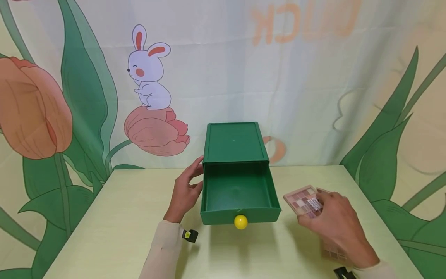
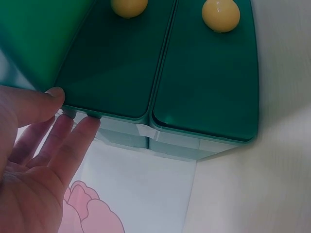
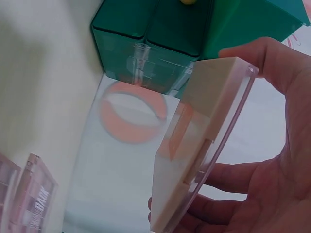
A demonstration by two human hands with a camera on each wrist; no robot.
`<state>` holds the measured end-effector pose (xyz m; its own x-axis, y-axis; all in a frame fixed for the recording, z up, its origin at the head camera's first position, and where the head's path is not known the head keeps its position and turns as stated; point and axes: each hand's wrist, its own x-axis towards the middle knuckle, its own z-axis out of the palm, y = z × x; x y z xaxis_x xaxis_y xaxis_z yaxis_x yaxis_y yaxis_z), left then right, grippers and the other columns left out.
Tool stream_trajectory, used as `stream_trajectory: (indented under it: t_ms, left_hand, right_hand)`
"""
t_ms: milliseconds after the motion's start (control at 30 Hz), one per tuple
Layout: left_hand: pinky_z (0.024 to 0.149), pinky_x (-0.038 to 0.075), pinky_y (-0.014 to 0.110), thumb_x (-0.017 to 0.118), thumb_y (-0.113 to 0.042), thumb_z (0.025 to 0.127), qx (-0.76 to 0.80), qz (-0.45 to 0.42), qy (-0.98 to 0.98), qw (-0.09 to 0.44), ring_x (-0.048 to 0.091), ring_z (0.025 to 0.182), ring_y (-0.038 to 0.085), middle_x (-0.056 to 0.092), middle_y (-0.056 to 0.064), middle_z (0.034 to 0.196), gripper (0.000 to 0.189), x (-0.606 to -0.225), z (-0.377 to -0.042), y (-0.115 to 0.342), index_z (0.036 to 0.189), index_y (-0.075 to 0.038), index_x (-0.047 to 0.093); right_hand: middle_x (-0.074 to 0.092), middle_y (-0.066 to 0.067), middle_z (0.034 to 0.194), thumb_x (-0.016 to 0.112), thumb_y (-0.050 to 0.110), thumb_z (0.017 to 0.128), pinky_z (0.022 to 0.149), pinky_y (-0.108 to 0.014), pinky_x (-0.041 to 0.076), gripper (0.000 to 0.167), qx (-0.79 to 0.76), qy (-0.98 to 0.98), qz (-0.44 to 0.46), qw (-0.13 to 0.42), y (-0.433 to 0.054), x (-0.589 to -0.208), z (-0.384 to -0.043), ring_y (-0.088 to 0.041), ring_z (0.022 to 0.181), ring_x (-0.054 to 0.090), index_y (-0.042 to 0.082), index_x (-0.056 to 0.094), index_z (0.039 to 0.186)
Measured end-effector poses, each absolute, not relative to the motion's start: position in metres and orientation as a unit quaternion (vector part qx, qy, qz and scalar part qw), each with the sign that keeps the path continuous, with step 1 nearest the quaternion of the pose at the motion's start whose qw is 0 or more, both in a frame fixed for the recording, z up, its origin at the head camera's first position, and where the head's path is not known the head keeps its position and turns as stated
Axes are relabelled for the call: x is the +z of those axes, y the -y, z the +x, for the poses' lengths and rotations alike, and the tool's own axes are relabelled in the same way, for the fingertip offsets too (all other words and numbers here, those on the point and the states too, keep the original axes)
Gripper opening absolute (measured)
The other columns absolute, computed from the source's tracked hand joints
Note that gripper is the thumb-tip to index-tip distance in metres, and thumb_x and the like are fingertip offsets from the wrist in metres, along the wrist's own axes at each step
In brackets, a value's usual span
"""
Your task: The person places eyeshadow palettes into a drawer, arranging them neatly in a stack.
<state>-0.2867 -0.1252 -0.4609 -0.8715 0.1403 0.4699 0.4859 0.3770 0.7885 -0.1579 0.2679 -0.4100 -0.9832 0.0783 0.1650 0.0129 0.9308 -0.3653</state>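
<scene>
I see the right hand gripping a makeup palette, right of the pulled-out drawer — the left hand, fingers loosely extended, touches the green cabinet along its left side.

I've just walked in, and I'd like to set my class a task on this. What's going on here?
A person's left hand touches the side of a green cabinet, whose top drawer is pulled open. The right hand holds a makeup palette above the table, right of the drawer. More palettes are near that hand.
</scene>
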Motion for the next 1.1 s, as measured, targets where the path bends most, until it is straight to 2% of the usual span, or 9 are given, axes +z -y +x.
stream_trajectory:
  t_ms: [133, 333, 633, 867, 1100]
  left_hand:
    - [0.095, 0.062, 0.053, 0.071, -0.005, 0.1, -0.522, -0.193, 0.814, 0.166, 0.065, 0.135, 0.029, 0.063, 0.002, 0.149, 0.081, -0.461, -0.287, 0.126, 0.159, -0.05, 0.04]
    - [0.095, 0.062, 0.053, 0.072, -0.004, 0.099, -0.516, -0.192, 0.818, 0.167, 0.065, 0.135, 0.029, 0.063, 0.002, 0.149, 0.081, -0.461, -0.287, 0.126, 0.161, -0.047, 0.04]
    - [0.095, 0.062, 0.053, 0.072, -0.005, 0.099, -0.513, -0.198, 0.818, 0.17, 0.065, 0.135, 0.029, 0.063, 0.002, 0.148, 0.081, -0.46, -0.287, 0.125, 0.162, -0.045, 0.039]
    - [0.095, 0.061, 0.055, 0.072, -0.005, 0.099, -0.511, -0.199, 0.819, 0.17, 0.065, 0.135, 0.029, 0.062, 0.002, 0.149, 0.084, -0.459, -0.287, 0.125, 0.161, -0.049, 0.037]
    - [0.095, 0.062, 0.053, 0.072, -0.005, 0.099, -0.505, -0.198, 0.823, 0.171, 0.065, 0.135, 0.029, 0.062, 0.003, 0.149, 0.084, -0.46, -0.287, 0.125, 0.161, -0.049, 0.037]
  right_hand:
    - [0.066, -0.029, 0.12, 0.085, 0.055, 0.074, 0.065, -0.036, 0.047, 0.092, 0.18, 0.979, -0.019, 0.093, -0.27, -0.402, -0.158, -0.034, 0.094, 0.059, -0.01, 0.063, 0.135]
    - [0.065, -0.031, 0.12, 0.086, 0.054, 0.073, 0.068, -0.045, 0.053, 0.086, 0.178, 0.978, -0.007, 0.107, -0.271, -0.39, -0.16, -0.038, 0.096, 0.06, -0.011, 0.067, 0.126]
    - [0.066, -0.027, 0.114, 0.088, 0.052, 0.072, 0.062, -0.037, 0.05, 0.082, 0.175, 0.976, 0.011, 0.13, -0.274, -0.371, -0.16, -0.034, 0.091, 0.062, -0.01, 0.069, 0.122]
    - [0.067, -0.022, 0.103, 0.088, 0.048, 0.073, 0.059, -0.031, 0.047, 0.078, 0.18, 0.972, 0.031, 0.145, -0.276, -0.356, -0.16, -0.03, 0.085, 0.06, -0.01, 0.069, 0.12]
    - [0.068, -0.021, 0.107, 0.088, 0.049, 0.073, 0.06, -0.03, 0.046, 0.075, 0.181, 0.97, 0.044, 0.153, -0.272, -0.349, -0.159, -0.029, 0.088, 0.06, -0.007, 0.069, 0.119]
